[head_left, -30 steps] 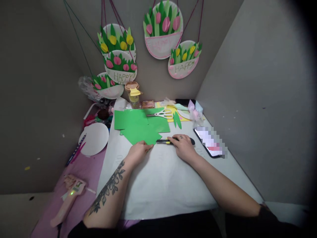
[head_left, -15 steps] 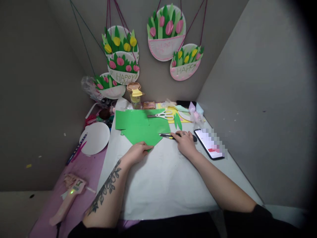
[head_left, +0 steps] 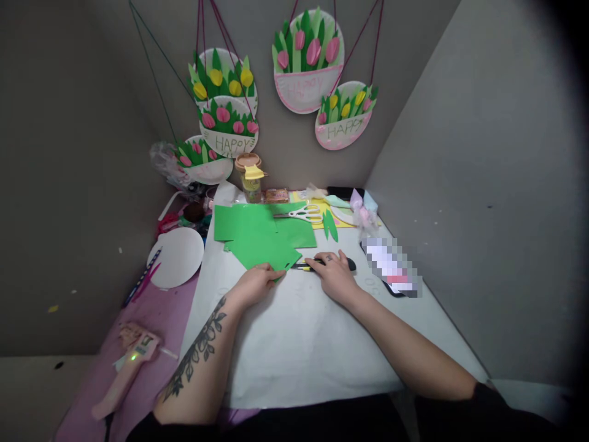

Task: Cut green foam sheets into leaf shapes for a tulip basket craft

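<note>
My left hand [head_left: 258,283] is closed on the lower corner of a folded green paper [head_left: 264,245], fingertips pressing it to the table. To its right, my right hand [head_left: 335,275] lies over a black-and-yellow utility knife [head_left: 351,264], fingers closed on it. The dark front end of the knife points left, at the right edge of the green paper near my left fingertips. My palm and fingers hide much of the handle. A small dark mark shows on the paper beside the tip.
White-handled scissors [head_left: 306,213] lie on another green sheet [head_left: 301,233], near cut green leaves [head_left: 329,226]. A phone [head_left: 391,267] is at the right. Farther left are a white paper plate [head_left: 181,258] and a lit pink glue gun [head_left: 126,371]. Flower-filled plate baskets [head_left: 308,89] hang behind.
My right hand has moved left and toward me with the knife, bringing its front end to the paper's edge. My left hand stays in place.
</note>
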A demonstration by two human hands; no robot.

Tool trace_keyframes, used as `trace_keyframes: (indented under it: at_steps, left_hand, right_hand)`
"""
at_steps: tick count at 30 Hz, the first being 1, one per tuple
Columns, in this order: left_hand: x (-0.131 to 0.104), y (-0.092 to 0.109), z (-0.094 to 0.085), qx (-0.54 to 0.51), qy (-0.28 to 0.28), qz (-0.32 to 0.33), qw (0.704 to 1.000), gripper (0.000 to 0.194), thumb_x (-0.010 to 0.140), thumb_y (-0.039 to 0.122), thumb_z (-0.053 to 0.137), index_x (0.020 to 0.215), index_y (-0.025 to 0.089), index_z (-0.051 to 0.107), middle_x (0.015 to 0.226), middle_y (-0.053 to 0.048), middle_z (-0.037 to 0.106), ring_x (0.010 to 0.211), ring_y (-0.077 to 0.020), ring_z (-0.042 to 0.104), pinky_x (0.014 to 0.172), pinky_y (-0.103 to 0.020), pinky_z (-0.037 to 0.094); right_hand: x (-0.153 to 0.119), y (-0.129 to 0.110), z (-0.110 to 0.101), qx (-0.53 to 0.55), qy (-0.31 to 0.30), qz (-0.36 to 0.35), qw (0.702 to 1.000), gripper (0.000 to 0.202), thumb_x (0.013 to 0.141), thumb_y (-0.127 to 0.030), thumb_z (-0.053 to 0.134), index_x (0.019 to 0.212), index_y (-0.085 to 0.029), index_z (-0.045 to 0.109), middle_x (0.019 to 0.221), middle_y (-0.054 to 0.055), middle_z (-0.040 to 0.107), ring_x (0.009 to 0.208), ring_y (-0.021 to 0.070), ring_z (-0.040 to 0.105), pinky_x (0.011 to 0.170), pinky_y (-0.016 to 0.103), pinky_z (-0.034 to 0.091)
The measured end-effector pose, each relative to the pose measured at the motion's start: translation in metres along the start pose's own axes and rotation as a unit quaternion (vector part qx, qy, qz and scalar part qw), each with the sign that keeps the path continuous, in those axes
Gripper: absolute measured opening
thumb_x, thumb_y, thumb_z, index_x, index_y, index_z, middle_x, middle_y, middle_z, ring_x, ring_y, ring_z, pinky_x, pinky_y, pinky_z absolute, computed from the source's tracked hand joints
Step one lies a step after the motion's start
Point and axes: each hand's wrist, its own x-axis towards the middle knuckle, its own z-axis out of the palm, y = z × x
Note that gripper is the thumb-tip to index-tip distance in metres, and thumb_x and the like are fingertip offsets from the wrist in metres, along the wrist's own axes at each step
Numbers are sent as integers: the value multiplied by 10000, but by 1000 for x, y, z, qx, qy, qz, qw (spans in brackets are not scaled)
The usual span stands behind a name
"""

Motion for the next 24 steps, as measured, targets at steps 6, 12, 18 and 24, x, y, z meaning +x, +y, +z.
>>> trace_keyframes:
  at_steps: [6,12,18,24]
  left_hand:
    - [1,2,-3,-7,-6,-5,1000,441,864,197,449,1262,314,599,891,-48,560,795,-170,515,735,-261,391]
    - [0,3,-4,-35,-6,-15,999,383,893,279,443,1227,293,630,868,-49,553,756,-163,502,734,-261,394]
    - [1,0,-1,-32,-6,-17,999,398,888,269,441,1243,288,620,881,-55,560,777,-169,512,737,-255,400]
    - [1,2,-2,-22,-5,-18,1000,424,871,226,439,1251,293,614,888,-53,564,780,-168,525,741,-256,404]
  right_hand:
    - [3,-4,-2,-6,-3,-5,1000,602,794,-34,411,1319,-303,528,1232,100,558,1142,256,430,1045,557,99]
    - [1,-1,-1,-15,-15,-3,1000,609,787,-31,417,1315,-311,530,1237,89,558,1135,256,433,1044,553,109]
    - [-3,5,0,1,-5,-1,1000,593,796,-34,405,1295,-321,550,1231,82,566,1136,250,436,1049,553,99]
    - [1,-3,-3,-5,-15,-8,1000,597,785,-41,422,1307,-306,539,1239,93,560,1146,259,432,1045,569,108]
